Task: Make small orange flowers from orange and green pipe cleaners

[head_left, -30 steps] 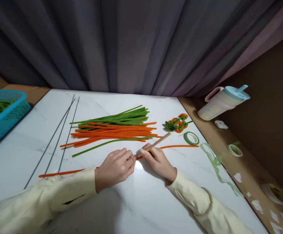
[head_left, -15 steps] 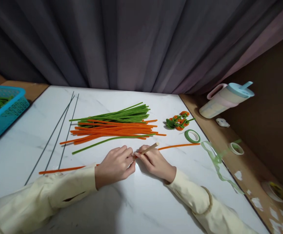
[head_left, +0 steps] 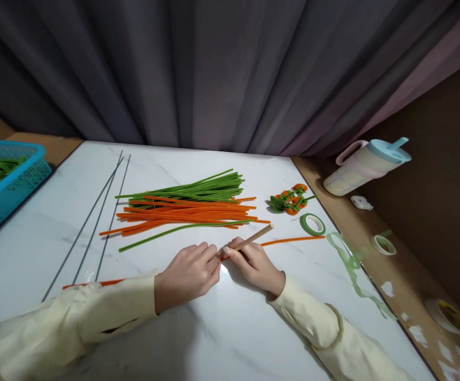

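Note:
My left hand (head_left: 188,276) is closed around the lower end of a thin wooden stick (head_left: 255,237). My right hand (head_left: 255,269) pinches the same stick, whose free end slants up to the right. An orange pipe cleaner (head_left: 293,241) crosses at the stick; a bit of orange shows between my hands, one end runs out to the right, and more orange lies beside my left sleeve. My fingers hide how it goes around the stick. Just beyond my hands lie a single green pipe cleaner (head_left: 182,227), a pile of orange pipe cleaners (head_left: 186,212) and a green pile (head_left: 198,186).
Three thin dark rods (head_left: 87,225) lie at left, near a blue basket (head_left: 14,182) with green pieces. At right are small orange-and-green pieces (head_left: 293,198), a green tape roll (head_left: 302,224), a loose green strip (head_left: 351,264) and a tumbler (head_left: 357,168). A curtain (head_left: 214,74) hangs behind.
The wooden stick's free end has swung to the right and slightly up, showing more of its length. My hands stay close together, and the view has shifted slightly.

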`<action>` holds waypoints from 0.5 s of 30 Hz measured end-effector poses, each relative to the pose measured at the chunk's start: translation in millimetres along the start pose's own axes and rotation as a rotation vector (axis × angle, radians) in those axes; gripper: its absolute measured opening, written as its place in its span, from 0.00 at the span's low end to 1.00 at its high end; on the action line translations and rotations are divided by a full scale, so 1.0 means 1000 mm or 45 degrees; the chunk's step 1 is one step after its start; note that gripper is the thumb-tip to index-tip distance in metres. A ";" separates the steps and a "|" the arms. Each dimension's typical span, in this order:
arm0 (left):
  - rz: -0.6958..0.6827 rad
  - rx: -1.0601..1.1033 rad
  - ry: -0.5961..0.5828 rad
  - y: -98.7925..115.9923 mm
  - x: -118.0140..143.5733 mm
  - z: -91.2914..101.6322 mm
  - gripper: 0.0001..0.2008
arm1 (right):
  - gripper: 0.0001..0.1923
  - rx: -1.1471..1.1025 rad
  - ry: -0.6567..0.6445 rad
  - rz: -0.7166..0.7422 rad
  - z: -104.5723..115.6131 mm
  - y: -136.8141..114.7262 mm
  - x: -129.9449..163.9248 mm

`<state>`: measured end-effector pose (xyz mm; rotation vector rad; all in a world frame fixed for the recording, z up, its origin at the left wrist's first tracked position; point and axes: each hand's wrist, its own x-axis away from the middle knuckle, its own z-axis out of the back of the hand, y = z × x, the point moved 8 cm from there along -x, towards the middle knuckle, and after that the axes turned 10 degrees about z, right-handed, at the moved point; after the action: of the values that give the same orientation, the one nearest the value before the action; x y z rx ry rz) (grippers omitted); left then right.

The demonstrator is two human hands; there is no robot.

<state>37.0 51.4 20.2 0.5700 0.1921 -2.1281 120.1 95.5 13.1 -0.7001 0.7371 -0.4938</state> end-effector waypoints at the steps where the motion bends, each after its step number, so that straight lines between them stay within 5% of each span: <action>1: -0.007 -0.007 -0.001 0.000 0.000 0.000 0.09 | 0.16 0.010 -0.005 0.016 0.000 -0.001 0.000; 10: -0.069 0.032 -0.037 0.002 0.002 -0.003 0.11 | 0.14 0.271 -0.157 0.216 -0.012 -0.015 -0.001; 15: -0.035 -0.019 -0.041 0.001 0.003 -0.003 0.07 | 0.14 0.090 -0.071 0.066 -0.007 -0.006 -0.002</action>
<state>37.3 49.9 16.4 0.5270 0.1988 -2.1593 112.6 90.2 14.6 -0.6248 0.6805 -0.4494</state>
